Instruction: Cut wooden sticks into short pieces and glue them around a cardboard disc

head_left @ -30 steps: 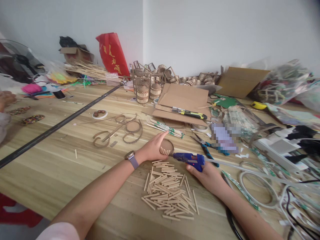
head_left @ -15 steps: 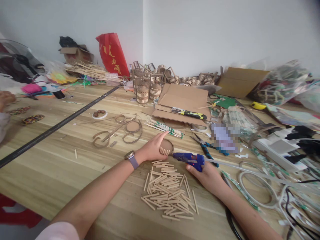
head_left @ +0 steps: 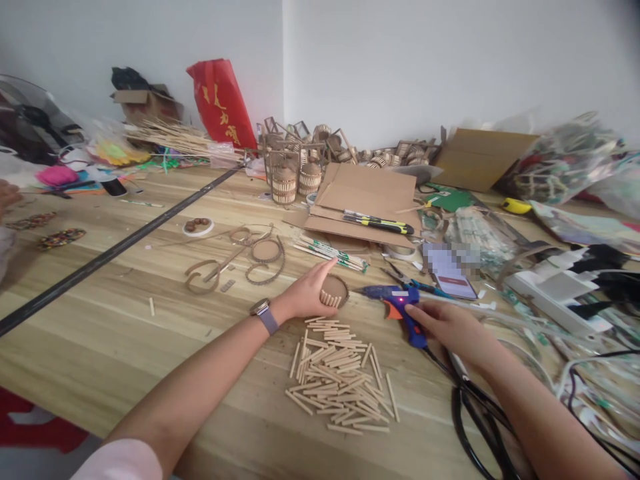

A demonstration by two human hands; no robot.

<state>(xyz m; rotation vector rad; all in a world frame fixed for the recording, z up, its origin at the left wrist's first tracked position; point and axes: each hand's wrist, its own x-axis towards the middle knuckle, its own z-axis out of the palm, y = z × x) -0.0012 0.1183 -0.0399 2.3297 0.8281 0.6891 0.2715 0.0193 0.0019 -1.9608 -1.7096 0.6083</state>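
My left hand (head_left: 306, 295), with a watch on its wrist, is cupped round a small round cardboard piece (head_left: 336, 289) that has short wooden sticks standing along its rim. The index finger points up over it. A blue glue gun (head_left: 395, 301) lies low on the table just to the right, its nozzle pointing left at the cardboard piece. My right hand (head_left: 447, 325) holds the gun's handle, fingers laid over it. A heap of short wooden sticks (head_left: 340, 377) lies in front of both hands.
A black cable (head_left: 470, 407) runs from the gun under my right arm. Behind lie pliers (head_left: 425, 288), a phone (head_left: 453, 277), flat cardboard (head_left: 367, 200) with yellow-black knives, stick baskets (head_left: 285, 183), cardboard rings (head_left: 265, 252), a black bar (head_left: 125, 243) and a power strip (head_left: 555, 293). Another person's hand (head_left: 6, 195) shows at far left.
My right hand has lowered the glue gun and drawn it right, away from the cardboard piece, so it now rests on the table. The left hand has stayed put.
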